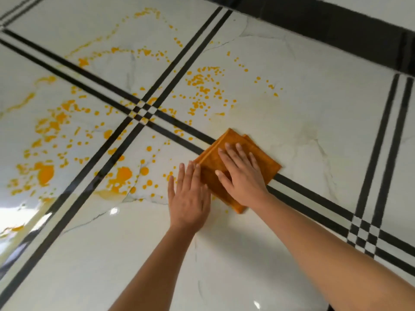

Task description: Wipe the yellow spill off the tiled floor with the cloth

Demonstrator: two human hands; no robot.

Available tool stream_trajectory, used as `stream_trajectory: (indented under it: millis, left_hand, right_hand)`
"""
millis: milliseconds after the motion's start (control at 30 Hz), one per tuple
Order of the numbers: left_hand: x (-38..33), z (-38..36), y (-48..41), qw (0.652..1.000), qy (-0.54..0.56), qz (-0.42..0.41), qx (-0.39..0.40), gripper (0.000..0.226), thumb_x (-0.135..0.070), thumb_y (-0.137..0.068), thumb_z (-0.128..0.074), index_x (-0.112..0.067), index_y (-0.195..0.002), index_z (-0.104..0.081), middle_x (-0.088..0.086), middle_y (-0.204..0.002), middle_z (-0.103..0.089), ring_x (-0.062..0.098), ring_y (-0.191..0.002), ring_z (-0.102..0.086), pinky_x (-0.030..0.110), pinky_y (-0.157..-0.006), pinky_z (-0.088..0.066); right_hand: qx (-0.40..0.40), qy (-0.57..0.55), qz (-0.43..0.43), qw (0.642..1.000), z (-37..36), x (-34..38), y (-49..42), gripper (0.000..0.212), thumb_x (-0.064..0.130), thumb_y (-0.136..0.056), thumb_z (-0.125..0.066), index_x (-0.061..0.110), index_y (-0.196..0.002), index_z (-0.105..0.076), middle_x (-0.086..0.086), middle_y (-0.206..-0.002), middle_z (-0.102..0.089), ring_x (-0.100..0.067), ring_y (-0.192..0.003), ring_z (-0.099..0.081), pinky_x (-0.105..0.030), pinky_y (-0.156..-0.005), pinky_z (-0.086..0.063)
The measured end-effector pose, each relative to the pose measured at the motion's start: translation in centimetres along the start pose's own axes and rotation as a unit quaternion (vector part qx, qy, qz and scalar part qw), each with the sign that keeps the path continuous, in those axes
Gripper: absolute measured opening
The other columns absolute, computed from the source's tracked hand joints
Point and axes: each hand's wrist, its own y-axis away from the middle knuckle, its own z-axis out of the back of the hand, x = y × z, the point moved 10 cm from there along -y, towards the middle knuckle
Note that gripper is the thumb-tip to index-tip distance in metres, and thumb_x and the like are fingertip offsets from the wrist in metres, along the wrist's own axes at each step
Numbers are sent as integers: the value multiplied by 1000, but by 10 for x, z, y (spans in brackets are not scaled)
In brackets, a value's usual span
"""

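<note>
A folded orange cloth (265, 158) lies flat on the glossy white tiled floor (314, 122), over a double black stripe. My right hand (241, 173) presses flat on top of the cloth, fingers spread. My left hand (188, 196) lies flat on the floor just left of the cloth, its fingertips touching the cloth's left edge. The yellow spill (121, 173) is scattered as drops and puddles across the tiles to the left and beyond the cloth, with a dense patch of drops (202, 86) further away.
Double black stripes (143, 111) cross in the floor amid the spill; another crossing (363, 232) lies at the right. A black band (336, 23) runs along the far edge. Faint yellowish smears (253, 113) mark the tile just beyond the cloth.
</note>
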Motion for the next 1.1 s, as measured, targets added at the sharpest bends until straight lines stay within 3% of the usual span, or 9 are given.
stream_trajectory:
  millis: [167,333,467,633,800,933,1000,1067,1100]
  left_hand:
    - [72,18,53,994,-3,106,-2,63,-39,-91,-26,-9,-145,-22,9,-154,-20,20,-142,-9,38,-112,2]
    - [83,7,70,991,-28,132,20,63,-44,-93,-20,-9,-146,-18,6,-154,-16,18,-142,-7,39,-113,0]
    - [84,8,69,987,-38,157,14,64,-41,-92,-23,-8,-146,-19,6,-154,-15,17,-142,-8,38,-113,2]
    - [91,14,87,983,-42,177,-10,64,-42,-92,-24,-9,-147,-17,6,-154,-13,17,-142,-6,38,-113,2]
    - [103,18,102,970,-28,239,-31,67,-45,-91,-18,-11,-148,-8,-1,-153,-1,13,-142,3,35,-112,8]
    - [112,19,118,963,-21,268,-2,72,-53,-86,-2,-16,-148,2,-7,-150,16,9,-138,18,35,-111,16]
    - [115,21,120,965,-19,263,5,73,-53,-84,2,-17,-147,8,-7,-149,22,9,-137,23,35,-110,18]
    - [115,21,119,965,-10,261,7,73,-52,-84,3,-17,-146,11,-5,-150,23,11,-137,25,35,-110,18]
    - [113,19,118,965,-11,261,12,73,-52,-83,3,-17,-146,12,-4,-151,22,11,-137,26,36,-110,19]
  right_hand:
    - [39,62,-45,996,-25,34,10,69,69,-87,-19,37,-148,-18,-7,-157,-13,-36,-143,-9,-61,-110,-8]
    - [50,108,125,985,-32,55,20,59,69,-87,-19,50,-143,-12,-4,-157,-14,-37,-142,-15,-65,-106,-18]
    - [15,60,-87,994,-21,27,-24,62,68,-87,-17,47,-145,-10,-7,-158,-8,-39,-143,-2,-64,-108,-2]
    - [43,101,207,972,-39,90,32,57,68,-85,-28,54,-140,-20,-6,-156,-21,-39,-142,-15,-64,-106,-11]
    - [28,52,-34,998,-36,73,-19,61,68,-87,-21,49,-144,-12,-7,-159,-2,-38,-143,5,-63,-107,4]
    - [78,115,280,950,-55,139,32,62,72,-82,-20,53,-141,-16,-2,-158,-13,-33,-145,-5,-60,-110,-4]
    - [85,125,194,969,-49,112,-2,66,75,-82,-13,52,-142,1,1,-159,1,-29,-145,6,-58,-110,1]
    - [51,100,27,993,-40,88,-20,68,72,-85,-13,45,-146,2,-3,-159,6,-33,-144,10,-59,-110,6]
    - [42,91,12,995,-42,95,-17,69,70,-86,-13,40,-147,0,-8,-158,6,-35,-143,11,-59,-109,8]
